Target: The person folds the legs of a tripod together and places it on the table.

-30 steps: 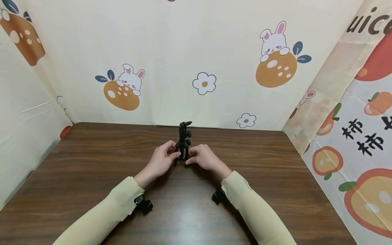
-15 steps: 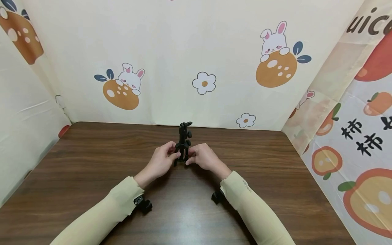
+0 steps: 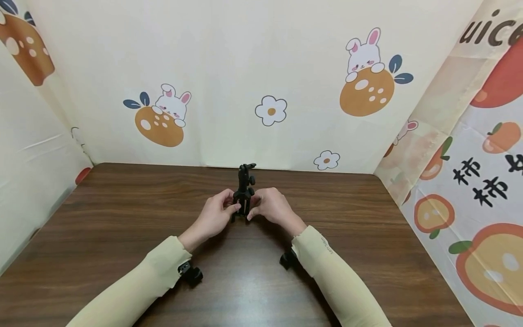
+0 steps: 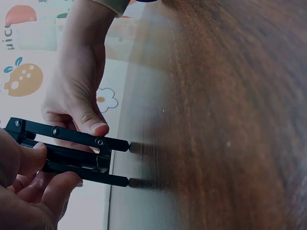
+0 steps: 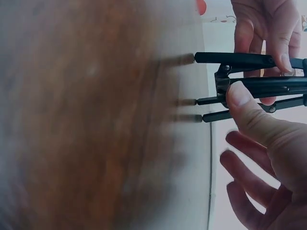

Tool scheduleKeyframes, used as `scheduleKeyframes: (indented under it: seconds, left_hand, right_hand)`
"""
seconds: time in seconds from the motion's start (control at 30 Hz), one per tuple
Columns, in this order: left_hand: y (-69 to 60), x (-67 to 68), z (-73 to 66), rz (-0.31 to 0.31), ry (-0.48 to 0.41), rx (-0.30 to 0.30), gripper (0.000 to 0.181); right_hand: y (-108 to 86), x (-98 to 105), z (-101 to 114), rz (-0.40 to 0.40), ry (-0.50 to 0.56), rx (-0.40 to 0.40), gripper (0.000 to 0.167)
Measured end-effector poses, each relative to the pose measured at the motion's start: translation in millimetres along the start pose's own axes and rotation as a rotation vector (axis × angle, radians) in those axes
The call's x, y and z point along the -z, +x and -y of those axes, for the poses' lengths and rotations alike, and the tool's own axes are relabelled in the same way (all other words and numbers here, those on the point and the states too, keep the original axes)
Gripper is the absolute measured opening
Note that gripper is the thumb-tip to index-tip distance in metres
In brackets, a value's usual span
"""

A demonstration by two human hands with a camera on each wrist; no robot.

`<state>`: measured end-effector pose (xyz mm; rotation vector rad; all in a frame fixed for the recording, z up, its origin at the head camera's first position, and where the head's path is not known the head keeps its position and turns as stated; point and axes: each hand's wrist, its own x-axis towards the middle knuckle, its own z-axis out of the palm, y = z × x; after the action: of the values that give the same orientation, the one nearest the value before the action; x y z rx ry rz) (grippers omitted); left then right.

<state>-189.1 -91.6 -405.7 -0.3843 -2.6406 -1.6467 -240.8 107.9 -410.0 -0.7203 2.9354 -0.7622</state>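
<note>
Pale-yellow sleeves (image 3: 135, 281) are being worn — small dark print (image 3: 327, 245) is marking the right one — along with chunky black wrist cameras (image 3: 190, 274).

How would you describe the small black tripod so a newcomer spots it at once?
On the dark brown wood-grain table, look toward the middle of the far edge. There, between the left hand and right hand, stands an upright black tripod. Its slim legs and two round side knobs set it apart from the squat black wrist cameras.
</note>
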Motion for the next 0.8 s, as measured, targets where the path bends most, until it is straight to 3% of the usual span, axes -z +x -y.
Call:
scheduleKeyframes:
  seconds: [0.17, 0.27, 0.4, 0.63, 0.8]
  left_hand:
    - [-0.2, 0.3, 0.0, 0.009, -0.002, 0.011, 0.006]
    - [-0.3, 1.1, -0.1, 0.013, -0.007, 0.005, 0.005]
    - [-0.1, 1.7, 0.4, 0.01, -0.03, 0.005, 0.005]
    - [3.3, 1.7, 2.9, 0.003, -0.096, 0.012, 0.007]
    - [4.4, 2.6, 3.5, 0.003, -0.122, 0.033, 0.008]
  right_hand:
    - [3.3, 2.5, 0.1, -0.01, -0.072, -0.075, 0.06]
    - [3.9, 3.0, -0.8, 0.009, -0.048, -0.087, 0.069]
    - [1.9, 2.6, -2.6, 0.061, 0.071, -0.059, 0.065]
    - [-3.9, 4.2, -7.1, 0.101, 0.387, 0.024, 0.054]
    - [-5.9, 5.4, -7.2, 0.106, 0.501, 0.044, 0.049]
